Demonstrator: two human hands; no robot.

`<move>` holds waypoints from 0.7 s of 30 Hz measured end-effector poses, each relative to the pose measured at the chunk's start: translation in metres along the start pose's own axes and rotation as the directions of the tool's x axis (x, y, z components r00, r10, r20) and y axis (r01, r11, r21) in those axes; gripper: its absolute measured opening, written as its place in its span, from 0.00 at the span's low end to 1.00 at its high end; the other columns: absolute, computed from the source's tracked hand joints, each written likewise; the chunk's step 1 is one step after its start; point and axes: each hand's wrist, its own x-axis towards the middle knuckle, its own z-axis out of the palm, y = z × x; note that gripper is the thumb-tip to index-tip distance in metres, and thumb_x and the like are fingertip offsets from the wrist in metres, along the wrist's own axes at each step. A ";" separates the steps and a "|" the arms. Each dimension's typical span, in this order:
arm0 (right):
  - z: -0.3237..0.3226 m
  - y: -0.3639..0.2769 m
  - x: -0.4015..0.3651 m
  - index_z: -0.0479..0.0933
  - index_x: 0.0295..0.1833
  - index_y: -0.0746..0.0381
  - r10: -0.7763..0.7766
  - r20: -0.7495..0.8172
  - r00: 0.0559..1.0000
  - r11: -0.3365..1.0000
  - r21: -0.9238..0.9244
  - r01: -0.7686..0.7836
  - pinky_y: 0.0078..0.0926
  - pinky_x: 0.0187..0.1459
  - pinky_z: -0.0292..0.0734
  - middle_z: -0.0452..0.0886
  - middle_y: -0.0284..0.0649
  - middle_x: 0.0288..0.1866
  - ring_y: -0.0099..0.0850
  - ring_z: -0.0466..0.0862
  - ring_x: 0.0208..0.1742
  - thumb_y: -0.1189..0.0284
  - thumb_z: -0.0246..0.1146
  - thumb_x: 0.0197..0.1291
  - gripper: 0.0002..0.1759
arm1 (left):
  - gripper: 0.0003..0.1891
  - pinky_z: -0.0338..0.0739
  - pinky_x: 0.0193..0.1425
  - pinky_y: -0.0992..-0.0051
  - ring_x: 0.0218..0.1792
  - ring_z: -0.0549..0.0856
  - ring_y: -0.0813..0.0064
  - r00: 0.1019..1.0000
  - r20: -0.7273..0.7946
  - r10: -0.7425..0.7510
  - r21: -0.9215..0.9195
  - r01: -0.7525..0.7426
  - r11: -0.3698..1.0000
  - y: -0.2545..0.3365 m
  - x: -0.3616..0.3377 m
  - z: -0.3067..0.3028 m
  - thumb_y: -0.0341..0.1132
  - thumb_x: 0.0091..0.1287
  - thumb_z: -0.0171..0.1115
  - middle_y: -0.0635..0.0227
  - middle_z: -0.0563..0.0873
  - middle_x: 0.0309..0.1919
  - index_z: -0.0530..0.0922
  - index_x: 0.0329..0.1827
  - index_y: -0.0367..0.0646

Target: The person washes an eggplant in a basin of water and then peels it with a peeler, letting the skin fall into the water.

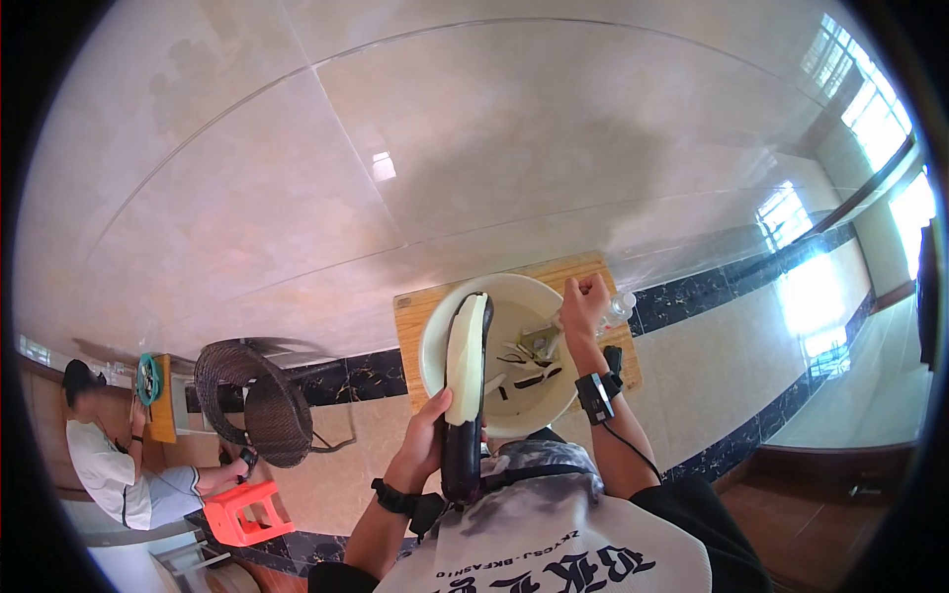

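Observation:
My left hand (426,431) is wrapped round the lower part of a long dark eggplant (462,460). A wide strip of its skin is gone, so pale flesh shows along the upper side. The eggplant stands over the left part of a white basin (427,348). Several dark peel strips (534,378) lie in the basin, beside a greenish clump I cannot make out. My right hand (585,304) is closed above the basin's right rim, apart from the eggplant. Whatever its fingers hold, if anything, is hidden.
The basin stands on a wooden table (407,321) against a tiled wall. A clear plastic bottle (620,308) is beside my right hand. To the left are a dark wicker chair (277,420), a red stool (246,514) and a seated person (109,460) at a small table (162,420) with a teal basin (148,380).

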 end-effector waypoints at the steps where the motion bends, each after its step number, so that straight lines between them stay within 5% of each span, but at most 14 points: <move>1: 0.000 0.001 0.000 0.72 0.30 0.67 0.052 0.053 0.997 0.998 0.022 -0.053 0.39 0.30 0.75 0.76 0.43 0.19 0.35 0.82 0.25 0.74 0.67 0.54 0.10 | 0.29 0.87 0.49 0.58 0.44 0.87 0.60 1.000 -0.001 -0.017 -0.047 0.017 0.999 -0.001 0.002 0.000 0.54 0.79 0.55 0.52 0.86 0.48 0.75 0.64 0.33; 5: -0.022 -0.070 -0.026 0.73 0.30 0.68 0.253 0.307 0.918 0.937 0.159 -0.311 0.36 0.28 0.75 0.75 0.41 0.19 0.31 0.82 0.23 0.74 0.66 0.54 0.10 | 0.28 0.86 0.45 0.62 0.41 0.86 0.62 1.000 0.010 -0.009 -0.034 0.009 0.999 -0.010 0.012 -0.004 0.54 0.78 0.57 0.54 0.86 0.45 0.76 0.62 0.33; 8: -0.021 -0.087 -0.047 0.73 0.28 0.69 0.241 0.433 0.868 0.932 0.144 -0.331 0.36 0.27 0.75 0.77 0.41 0.19 0.30 0.81 0.23 0.73 0.67 0.55 0.12 | 0.29 0.87 0.43 0.65 0.42 0.87 0.63 0.999 -0.023 -0.028 0.020 0.029 0.999 -0.007 0.015 0.002 0.55 0.78 0.58 0.55 0.86 0.45 0.76 0.60 0.33; 14: -0.017 -0.114 -0.077 0.72 0.26 0.69 0.064 0.391 0.918 0.998 -0.002 -0.068 0.35 0.28 0.75 0.78 0.44 0.19 0.30 0.79 0.22 0.73 0.67 0.54 0.12 | 0.27 0.89 0.36 0.67 0.34 0.89 0.66 0.999 -0.034 -0.004 0.021 0.004 1.000 -0.007 0.018 0.019 0.50 0.80 0.57 0.56 0.86 0.41 0.63 0.74 0.48; 21: -0.025 -0.135 -0.087 0.71 0.27 0.67 -0.019 0.376 0.926 0.999 -0.018 0.028 0.36 0.27 0.73 0.77 0.46 0.18 0.34 0.78 0.20 0.75 0.67 0.53 0.11 | 0.26 0.88 0.34 0.71 0.33 0.89 0.68 0.999 -0.053 -0.004 0.024 0.005 1.000 -0.006 0.017 0.024 0.52 0.80 0.56 0.57 0.87 0.41 0.66 0.72 0.45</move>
